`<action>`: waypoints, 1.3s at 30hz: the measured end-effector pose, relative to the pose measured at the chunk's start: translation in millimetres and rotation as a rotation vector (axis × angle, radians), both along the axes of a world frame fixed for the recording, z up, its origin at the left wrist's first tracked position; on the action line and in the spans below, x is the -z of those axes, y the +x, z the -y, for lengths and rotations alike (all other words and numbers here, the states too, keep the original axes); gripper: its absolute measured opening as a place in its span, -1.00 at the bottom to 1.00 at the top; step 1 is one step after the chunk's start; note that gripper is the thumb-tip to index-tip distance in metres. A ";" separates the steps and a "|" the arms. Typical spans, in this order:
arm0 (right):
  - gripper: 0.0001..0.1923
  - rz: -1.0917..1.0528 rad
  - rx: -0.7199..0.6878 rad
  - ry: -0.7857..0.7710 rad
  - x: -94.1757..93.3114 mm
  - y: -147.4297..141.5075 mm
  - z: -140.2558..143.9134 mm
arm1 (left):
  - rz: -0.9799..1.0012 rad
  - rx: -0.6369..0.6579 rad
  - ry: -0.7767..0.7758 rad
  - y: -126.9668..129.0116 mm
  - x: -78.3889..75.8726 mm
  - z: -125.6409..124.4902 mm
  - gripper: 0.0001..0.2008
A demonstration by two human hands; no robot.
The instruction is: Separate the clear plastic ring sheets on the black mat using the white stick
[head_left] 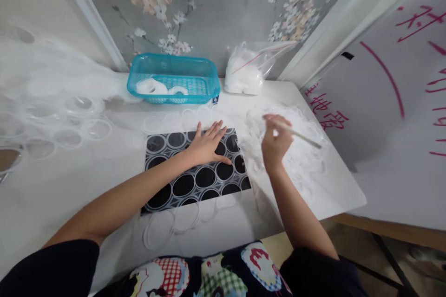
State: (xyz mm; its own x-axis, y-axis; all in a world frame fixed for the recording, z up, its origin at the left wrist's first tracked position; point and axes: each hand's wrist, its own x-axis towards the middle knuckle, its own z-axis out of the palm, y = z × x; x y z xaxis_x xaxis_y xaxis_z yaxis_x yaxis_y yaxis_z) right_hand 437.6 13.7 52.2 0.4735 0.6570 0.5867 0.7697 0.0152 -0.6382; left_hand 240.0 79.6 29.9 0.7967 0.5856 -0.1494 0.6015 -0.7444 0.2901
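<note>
Pressing flat, fingers spread, the left hand (208, 145) steadies a black sheet of clear-filmed circles (195, 171) at table centre. Right hand (275, 141), fingers pinched on a thin white stick (299, 135), hovers over loose clear rings (303, 158) to the right. Likely mid-pick; next move needs a careful tip placement.

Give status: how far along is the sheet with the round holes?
Done: a few white pieces lie in the blue basket. In hand: left hand lies flat on the black sheet; right hand grips a thin stick. Left: clear punched sheets piled alongside.

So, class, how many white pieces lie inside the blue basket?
2 show in the blue basket: one white piece at left, another near the middle; the rim may hide more.
</note>
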 end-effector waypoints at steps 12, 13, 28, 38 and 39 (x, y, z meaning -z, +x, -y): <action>-0.77 -0.183 -0.491 -0.393 38.6 -74.0 45.1 | -0.022 0.090 -0.014 -37.8 2.4 2.8 -0.06; -0.77 -0.185 -0.490 -0.390 38.1 -72.8 44.1 | -0.023 0.087 -0.018 -37.1 2.1 3.2 -0.06; -0.76 0.402 -0.482 -0.251 36.2 -50.9 30.7 | -0.059 0.074 -0.019 -29.8 0.7 7.9 0.02; -0.79 -0.056 -0.552 -0.205 18.9 -92.9 26.3 | 0.055 -0.089 0.044 -89.2 -4.9 9.6 -0.04; -0.80 -0.077 -0.606 -0.255 25.0 -105.4 32.7 | 0.034 -0.062 0.049 -95.7 -3.5 9.9 -0.06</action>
